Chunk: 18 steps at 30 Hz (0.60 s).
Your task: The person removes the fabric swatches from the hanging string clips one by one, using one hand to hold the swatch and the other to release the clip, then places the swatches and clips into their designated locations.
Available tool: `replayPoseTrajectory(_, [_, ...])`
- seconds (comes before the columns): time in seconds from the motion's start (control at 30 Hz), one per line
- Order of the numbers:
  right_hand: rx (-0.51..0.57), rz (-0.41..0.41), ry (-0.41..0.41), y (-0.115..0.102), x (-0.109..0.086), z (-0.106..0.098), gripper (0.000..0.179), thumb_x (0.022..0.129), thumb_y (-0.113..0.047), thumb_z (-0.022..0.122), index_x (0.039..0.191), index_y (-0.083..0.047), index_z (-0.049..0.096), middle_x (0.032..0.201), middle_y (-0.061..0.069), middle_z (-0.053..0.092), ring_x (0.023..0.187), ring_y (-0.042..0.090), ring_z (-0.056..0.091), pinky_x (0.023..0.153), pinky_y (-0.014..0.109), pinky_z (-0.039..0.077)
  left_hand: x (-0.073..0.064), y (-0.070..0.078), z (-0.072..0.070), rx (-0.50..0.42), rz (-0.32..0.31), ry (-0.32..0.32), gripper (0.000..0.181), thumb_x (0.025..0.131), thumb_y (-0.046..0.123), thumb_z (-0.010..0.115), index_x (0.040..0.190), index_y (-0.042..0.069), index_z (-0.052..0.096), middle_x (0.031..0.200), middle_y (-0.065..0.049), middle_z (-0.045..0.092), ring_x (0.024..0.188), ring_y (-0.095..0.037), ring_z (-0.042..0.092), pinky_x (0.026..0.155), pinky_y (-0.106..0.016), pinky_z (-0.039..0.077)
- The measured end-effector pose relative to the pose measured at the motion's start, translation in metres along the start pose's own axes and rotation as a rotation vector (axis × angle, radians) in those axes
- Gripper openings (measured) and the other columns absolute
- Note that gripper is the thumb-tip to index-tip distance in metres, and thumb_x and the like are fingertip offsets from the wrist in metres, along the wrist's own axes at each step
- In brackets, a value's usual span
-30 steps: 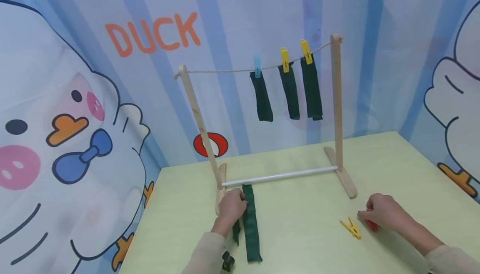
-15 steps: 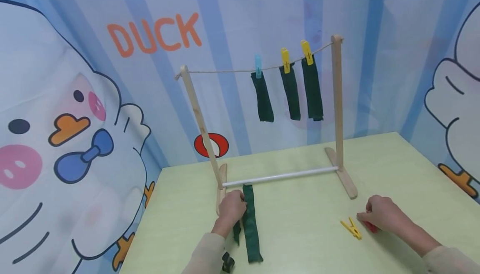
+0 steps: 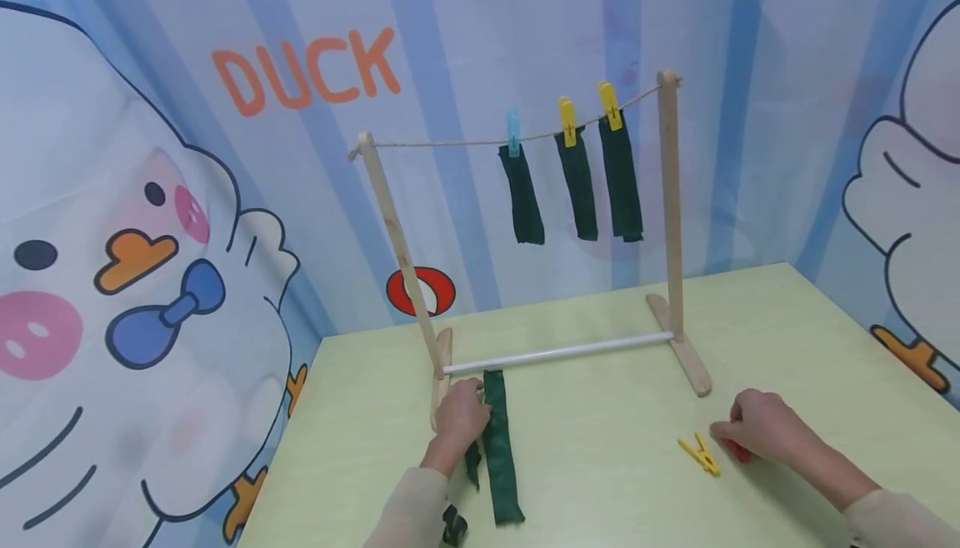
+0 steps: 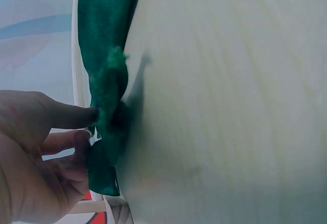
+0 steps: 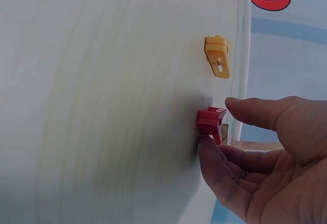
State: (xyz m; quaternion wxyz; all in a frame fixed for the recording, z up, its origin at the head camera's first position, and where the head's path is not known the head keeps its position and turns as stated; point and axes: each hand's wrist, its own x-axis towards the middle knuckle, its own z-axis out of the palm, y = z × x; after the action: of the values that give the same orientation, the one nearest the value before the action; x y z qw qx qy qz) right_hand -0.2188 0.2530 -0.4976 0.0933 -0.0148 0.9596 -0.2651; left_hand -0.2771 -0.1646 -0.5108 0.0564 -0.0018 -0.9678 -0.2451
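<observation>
My left hand (image 3: 461, 416) pinches a crumpled strip of dark green cloth (image 4: 113, 83) between thumb and fingers, low over the table. Its lower end (image 3: 472, 466) shows under the hand in the head view. A longer green cloth strip (image 3: 502, 465) lies flat just to the right. On the right side, my right hand (image 3: 767, 425) has its thumb and fingers around a red clothespin (image 5: 210, 121); much of the pin is hidden in the head view. A yellow clothespin (image 3: 701, 455) lies on the table just left of that hand.
Behind the hands stands a wooden drying rack with a post (image 3: 671, 215) on each side, a white bottom bar (image 3: 558, 356) and a string line (image 3: 442, 144). Three green strips (image 3: 618, 177) hang there from a blue clothespin (image 3: 513, 133) and two yellow ones. A duck-print curtain (image 3: 480, 32) backs the table.
</observation>
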Motion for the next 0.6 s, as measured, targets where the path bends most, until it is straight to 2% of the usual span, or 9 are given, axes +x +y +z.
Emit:
replayPoseTrajectory(0.17, [0.000, 0.003, 0.004, 0.000, 0.000, 0.000, 0.031, 0.089, -0.025, 0.072, 0.083, 0.004, 0.064, 0.065, 0.003, 0.056, 0.060, 0.016, 0.052, 0.054, 0.031, 0.044, -0.001, -0.001, -0.002, -0.008, 0.001, -0.013, 0.031, 0.084, 0.009, 0.078, 0.115, 0.004, 0.071, 0.111, -0.013, 0.069, 0.088, -0.026, 0.064, 0.071, -0.044, 0.053])
replayPoseTrajectory(0.33, [-0.005, 0.012, 0.006, -0.001, 0.000, -0.004, 0.037, 0.091, -0.028, 0.069, 0.090, 0.009, 0.064, 0.068, 0.004, 0.058, 0.063, 0.018, 0.054, 0.057, 0.033, 0.046, -0.001, -0.005, -0.001, -0.020, 0.017, -0.003, 0.031, 0.085, 0.009, 0.078, 0.115, 0.005, 0.071, 0.112, -0.012, 0.068, 0.089, -0.026, 0.064, 0.073, -0.045, 0.053])
replayPoseTrajectory(0.5, [-0.061, -0.050, 0.077, -0.007, 0.000, -0.017, 0.049, 0.094, -0.033, 0.069, 0.101, 0.015, 0.063, 0.084, 0.019, 0.067, 0.070, 0.021, 0.061, 0.060, 0.040, 0.052, -0.001, -0.006, -0.002, -0.011, 0.038, 0.038, 0.030, 0.086, 0.011, 0.078, 0.115, 0.008, 0.072, 0.112, -0.011, 0.070, 0.096, -0.028, 0.066, 0.076, -0.046, 0.054])
replayPoseTrajectory(0.6, [-0.046, -0.109, 0.140, -0.017, 0.002, -0.026, 0.047, 0.095, -0.030, 0.067, 0.104, 0.016, 0.063, 0.083, 0.018, 0.067, 0.065, 0.020, 0.060, 0.056, 0.039, 0.050, 0.000, -0.002, -0.008, -0.043, 0.040, 0.057, 0.029, 0.088, 0.011, 0.077, 0.116, 0.008, 0.072, 0.112, -0.012, 0.070, 0.091, -0.027, 0.066, 0.072, -0.045, 0.053])
